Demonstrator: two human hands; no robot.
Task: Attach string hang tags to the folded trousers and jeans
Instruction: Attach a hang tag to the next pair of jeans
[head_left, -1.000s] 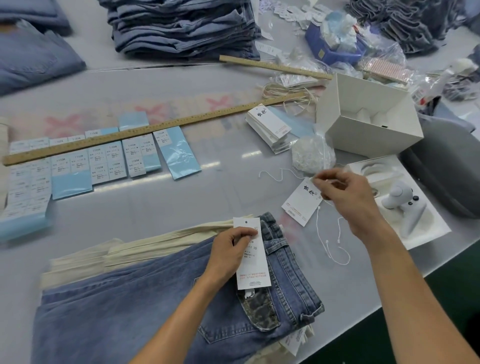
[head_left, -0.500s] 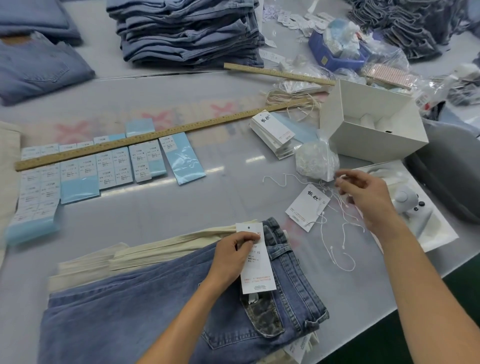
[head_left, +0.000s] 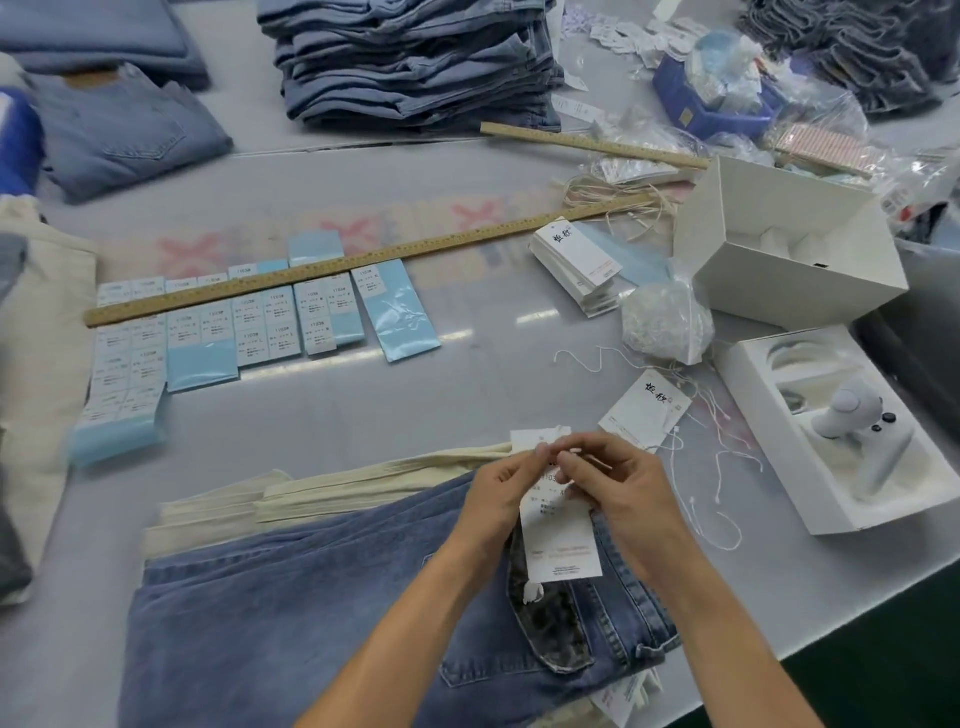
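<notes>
Folded blue jeans (head_left: 291, 623) lie at the near edge on top of cream trousers (head_left: 322, 493). Above their waistband a white hang tag (head_left: 561, 540) is pinched at its top by my left hand (head_left: 498, 493). My right hand (head_left: 623, 493) meets it there, fingertips pinching at the tag's upper end; a thin white string is hard to make out between them. Another tag (head_left: 647, 410) lies on the table to the right among loose white strings (head_left: 717, 499).
A stack of tags (head_left: 576, 265), a bag of strings (head_left: 665, 322), an open white box (head_left: 789, 244) and a tray with a white device (head_left: 857, 431) stand right. Blue sticker sheets (head_left: 218, 332) lie under a wooden ruler (head_left: 363, 260). Jeans piles (head_left: 415, 62) sit behind.
My right hand left the loose strings at the right and came to the tag over the jeans. My left hand lifted the tag's top slightly toward it.
</notes>
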